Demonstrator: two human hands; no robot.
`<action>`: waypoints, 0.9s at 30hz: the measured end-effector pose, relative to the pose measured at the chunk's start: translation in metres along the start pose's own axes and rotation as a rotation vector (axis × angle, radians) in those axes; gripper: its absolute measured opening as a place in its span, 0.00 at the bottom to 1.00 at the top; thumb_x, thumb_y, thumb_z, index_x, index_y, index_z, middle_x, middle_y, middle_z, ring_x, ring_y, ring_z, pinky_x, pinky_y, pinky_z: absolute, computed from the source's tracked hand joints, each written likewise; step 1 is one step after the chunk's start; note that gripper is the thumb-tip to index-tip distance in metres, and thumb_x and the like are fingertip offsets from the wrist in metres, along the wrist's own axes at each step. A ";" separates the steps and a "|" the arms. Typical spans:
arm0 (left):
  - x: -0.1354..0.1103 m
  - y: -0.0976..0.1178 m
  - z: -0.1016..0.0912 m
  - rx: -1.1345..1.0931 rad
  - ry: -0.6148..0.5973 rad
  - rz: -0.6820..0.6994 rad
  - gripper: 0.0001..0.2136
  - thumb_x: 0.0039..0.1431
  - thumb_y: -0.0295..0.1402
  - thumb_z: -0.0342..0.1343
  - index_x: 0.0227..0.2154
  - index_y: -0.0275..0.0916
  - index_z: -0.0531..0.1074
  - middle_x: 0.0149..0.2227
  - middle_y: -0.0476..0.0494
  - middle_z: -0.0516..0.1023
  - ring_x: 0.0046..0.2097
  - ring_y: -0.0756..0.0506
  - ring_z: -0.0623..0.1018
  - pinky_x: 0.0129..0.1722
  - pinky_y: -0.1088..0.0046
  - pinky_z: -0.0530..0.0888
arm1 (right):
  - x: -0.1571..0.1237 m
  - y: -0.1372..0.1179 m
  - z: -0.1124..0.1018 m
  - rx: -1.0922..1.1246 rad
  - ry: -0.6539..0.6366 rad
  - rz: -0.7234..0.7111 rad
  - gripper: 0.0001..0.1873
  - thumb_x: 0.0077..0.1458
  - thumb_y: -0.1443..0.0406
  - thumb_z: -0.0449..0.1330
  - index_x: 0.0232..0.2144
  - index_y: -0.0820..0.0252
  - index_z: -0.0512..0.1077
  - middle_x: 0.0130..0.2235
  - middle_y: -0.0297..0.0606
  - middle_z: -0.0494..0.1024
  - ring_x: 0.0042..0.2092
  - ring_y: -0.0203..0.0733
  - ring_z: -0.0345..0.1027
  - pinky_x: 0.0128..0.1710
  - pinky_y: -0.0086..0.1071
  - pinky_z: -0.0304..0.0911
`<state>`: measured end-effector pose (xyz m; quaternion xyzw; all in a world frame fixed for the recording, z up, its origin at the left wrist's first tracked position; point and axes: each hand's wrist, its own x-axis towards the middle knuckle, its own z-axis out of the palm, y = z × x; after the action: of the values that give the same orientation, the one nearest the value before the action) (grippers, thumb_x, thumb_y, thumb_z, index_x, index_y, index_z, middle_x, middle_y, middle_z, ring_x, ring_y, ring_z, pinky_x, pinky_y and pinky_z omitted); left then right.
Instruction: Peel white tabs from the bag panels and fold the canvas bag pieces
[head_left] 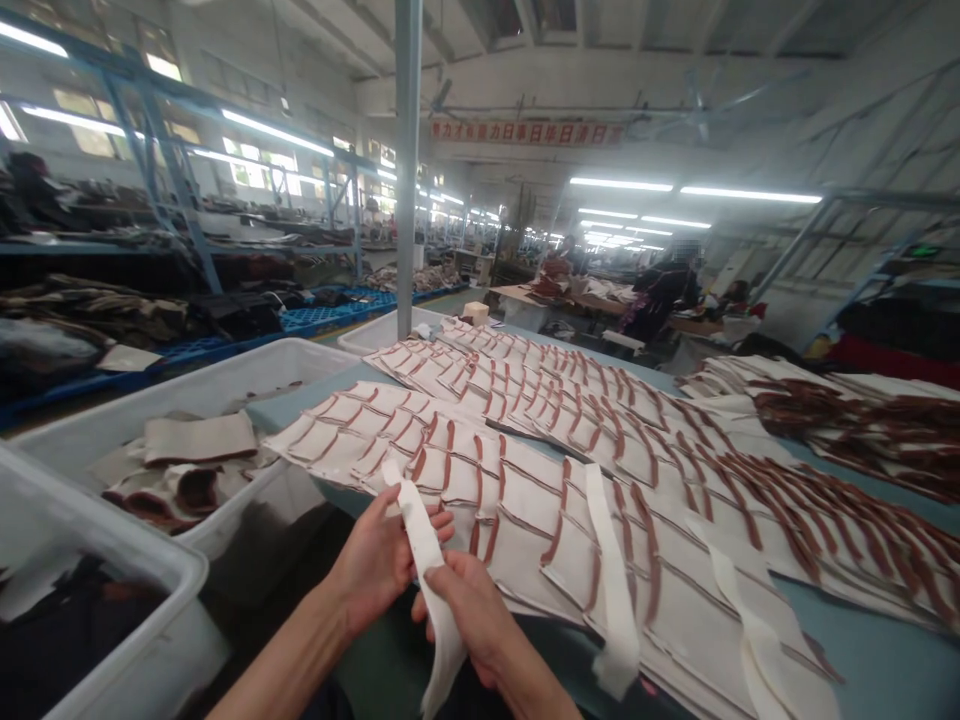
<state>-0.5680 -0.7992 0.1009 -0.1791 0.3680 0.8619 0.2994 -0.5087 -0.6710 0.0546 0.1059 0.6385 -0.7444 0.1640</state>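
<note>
A white fabric-like strip (422, 535) is held out over the near edge of the surface (892, 655), its upper end up by the rows of overlapping off-white panels (529, 485) with brown edges and its lower end hanging free. The right hand (474, 603) pinches it partway along, thumb flat on top and the other fingers curled beneath. The left hand (373, 560) is half open, palm turned up, its fingers spread behind the upper part; blur there leaves it unclear whether the thumb grips the strip or merely rests at its edge. If that support is only light, the upper end could slip or twist, since one pinch would then carry the whole length. The dangling tail might curl or crease against the person's body. A low sweep of either hand could catch the panel corners just behind the knuckles and push the overlapped rows out of line, as the pieces seem merely laid on one another. A second white strip (611, 570) lies across the panels with its end past their near edge, so a brush from the right forearm could drag it off. A piece knocked leftward might drop into the white plastic bin (196, 572).
</note>
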 end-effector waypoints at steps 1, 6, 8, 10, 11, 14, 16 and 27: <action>-0.003 -0.008 -0.003 0.007 0.003 -0.014 0.23 0.73 0.42 0.49 0.52 0.22 0.73 0.42 0.24 0.84 0.34 0.38 0.85 0.28 0.68 0.81 | 0.001 0.002 0.001 -0.005 -0.004 0.004 0.20 0.44 0.52 0.59 0.34 0.61 0.71 0.22 0.35 0.78 0.18 0.32 0.62 0.18 0.25 0.51; -0.022 -0.044 -0.019 0.049 0.024 0.053 0.16 0.70 0.37 0.54 0.47 0.29 0.78 0.30 0.42 0.81 0.21 0.47 0.71 0.21 0.72 0.73 | -0.007 0.002 0.006 0.009 -0.033 -0.004 0.17 0.46 0.55 0.58 0.34 0.61 0.72 0.21 0.34 0.76 0.18 0.32 0.61 0.18 0.24 0.53; -0.025 -0.055 -0.026 0.063 -0.036 0.104 0.15 0.62 0.41 0.63 0.43 0.32 0.80 0.24 0.48 0.75 0.21 0.47 0.69 0.23 0.71 0.73 | -0.011 -0.002 0.008 0.020 -0.022 -0.012 0.17 0.47 0.56 0.58 0.35 0.61 0.73 0.21 0.33 0.76 0.18 0.32 0.62 0.17 0.24 0.54; -0.026 -0.064 -0.033 0.105 -0.097 0.126 0.20 0.53 0.46 0.71 0.41 0.34 0.80 0.22 0.50 0.72 0.24 0.46 0.71 0.25 0.71 0.73 | -0.013 -0.005 0.009 0.022 -0.003 -0.023 0.17 0.48 0.55 0.60 0.36 0.61 0.73 0.20 0.32 0.76 0.17 0.32 0.61 0.17 0.24 0.54; -0.025 -0.068 -0.035 0.131 -0.097 0.145 0.22 0.50 0.47 0.73 0.41 0.35 0.80 0.22 0.51 0.72 0.25 0.46 0.72 0.26 0.71 0.74 | -0.013 -0.006 0.010 0.024 0.001 -0.026 0.17 0.48 0.54 0.61 0.35 0.61 0.74 0.20 0.32 0.75 0.17 0.31 0.61 0.17 0.23 0.54; -0.025 -0.070 -0.034 0.241 -0.015 0.222 0.26 0.46 0.47 0.74 0.44 0.34 0.79 0.22 0.51 0.73 0.24 0.48 0.70 0.24 0.75 0.71 | -0.012 -0.006 0.010 0.025 0.004 -0.027 0.19 0.50 0.51 0.63 0.31 0.62 0.74 0.20 0.33 0.75 0.17 0.31 0.62 0.17 0.23 0.56; -0.026 -0.066 -0.028 0.312 0.039 0.255 0.28 0.43 0.46 0.73 0.43 0.31 0.79 0.19 0.52 0.70 0.20 0.51 0.65 0.18 0.78 0.65 | -0.011 -0.004 0.011 0.040 -0.011 -0.006 0.22 0.50 0.48 0.65 0.30 0.63 0.74 0.20 0.34 0.75 0.17 0.31 0.62 0.18 0.23 0.57; -0.040 -0.038 -0.007 0.092 0.163 0.123 0.13 0.67 0.29 0.51 0.49 0.31 0.76 0.37 0.37 0.84 0.26 0.47 0.80 0.21 0.78 0.78 | -0.054 0.002 0.011 0.324 -0.186 0.145 0.21 0.54 0.53 0.61 0.38 0.67 0.75 0.35 0.50 0.85 0.28 0.42 0.76 0.24 0.30 0.70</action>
<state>-0.5124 -0.7989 0.0969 -0.2119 0.4405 0.8434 0.2230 -0.4575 -0.6760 0.0743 0.1073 0.4830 -0.8304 0.2561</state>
